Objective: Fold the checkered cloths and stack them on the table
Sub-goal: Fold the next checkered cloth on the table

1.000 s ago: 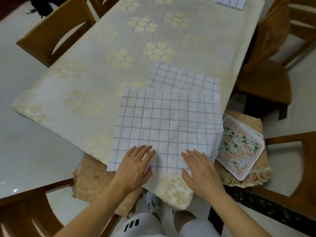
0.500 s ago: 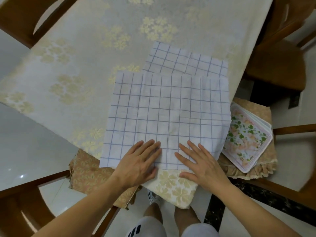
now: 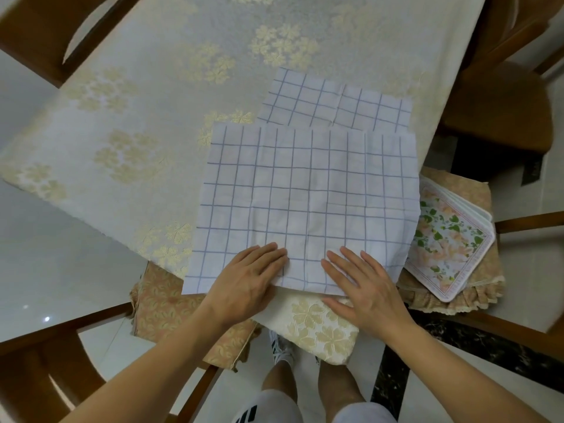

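- A white checkered cloth (image 3: 308, 206) is spread flat near the corner of the table (image 3: 152, 96), which is covered with a pale tablecloth with gold flowers.
- The left hand (image 3: 247, 282) is laid flat on the near edge of this cloth, with the fingers straight and close together.
- The right hand (image 3: 363, 285) is laid flat beside it, with fingers straight and slightly spread.
- A second checkered cloth (image 3: 332, 102) is seen just behind the first one, partly covered by it.
- A stack of floral cloths (image 3: 448, 242) is placed on a chair cushion (image 3: 476, 288) at the right.
- Wooden chairs are seen around the table.
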`<act>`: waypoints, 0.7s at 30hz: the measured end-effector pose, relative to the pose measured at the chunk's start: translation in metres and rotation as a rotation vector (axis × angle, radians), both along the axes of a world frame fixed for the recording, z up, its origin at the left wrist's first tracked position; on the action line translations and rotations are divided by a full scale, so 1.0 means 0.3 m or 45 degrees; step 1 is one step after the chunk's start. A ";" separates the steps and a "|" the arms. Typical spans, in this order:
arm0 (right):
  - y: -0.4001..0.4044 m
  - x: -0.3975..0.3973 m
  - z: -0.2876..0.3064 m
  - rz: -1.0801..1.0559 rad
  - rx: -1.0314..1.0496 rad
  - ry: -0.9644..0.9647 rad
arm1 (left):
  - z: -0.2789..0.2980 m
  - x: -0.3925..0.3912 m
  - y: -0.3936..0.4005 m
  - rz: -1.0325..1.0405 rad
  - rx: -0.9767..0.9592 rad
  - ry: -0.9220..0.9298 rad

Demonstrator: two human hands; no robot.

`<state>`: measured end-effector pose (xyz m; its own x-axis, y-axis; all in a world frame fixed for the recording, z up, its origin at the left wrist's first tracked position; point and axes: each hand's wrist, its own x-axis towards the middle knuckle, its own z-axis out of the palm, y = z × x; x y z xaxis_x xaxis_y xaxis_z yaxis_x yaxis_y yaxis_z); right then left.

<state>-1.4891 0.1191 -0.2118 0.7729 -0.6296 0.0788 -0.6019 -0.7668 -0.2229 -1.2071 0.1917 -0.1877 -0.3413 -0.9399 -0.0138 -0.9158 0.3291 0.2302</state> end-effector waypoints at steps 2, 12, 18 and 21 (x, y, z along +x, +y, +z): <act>0.004 -0.002 0.006 0.001 0.005 0.011 | 0.005 0.010 0.007 0.011 0.009 0.007; 0.016 -0.065 -0.001 -0.147 -0.021 0.034 | 0.002 0.124 0.062 0.137 0.044 0.064; 0.018 -0.083 0.038 -0.137 0.039 0.097 | 0.025 0.187 0.146 0.232 0.056 0.016; 0.015 -0.096 0.063 -0.077 0.099 0.164 | 0.034 0.209 0.205 0.258 0.098 -0.014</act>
